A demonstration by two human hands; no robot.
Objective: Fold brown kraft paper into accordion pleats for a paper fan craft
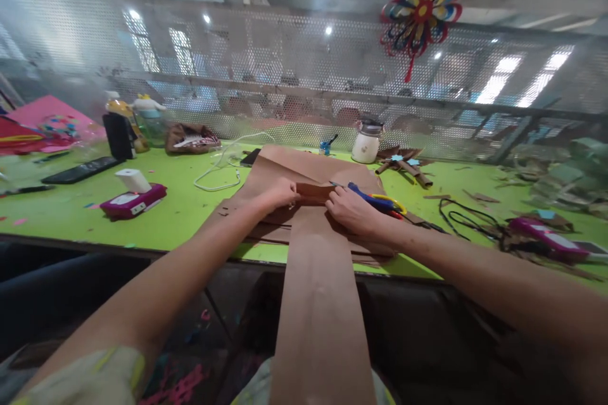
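A long strip of brown kraft paper (320,291) runs from the stack on the table, over the edge, and down towards my lap. Its far end is folded up into a darker flap (313,193). My left hand (284,194) is closed on the left end of this fold. At the right end, the fingers of my right hand (349,207) are bent and pinch the same fold. Just behind my right hand lies a blue tool (368,197) with yellow and red parts, perhaps a glue gun; its near side is partly hidden. More brown paper sheets (280,164) lie under both hands.
On the green table (185,221) stand a purple power strip (135,201) with a white plug, a white cable (213,185) and a lidded jar (367,141). Brown paper rolls (411,168), black cord (470,221) and another purple power strip (546,237) lie right. Behind rises a mesh partition (285,63).
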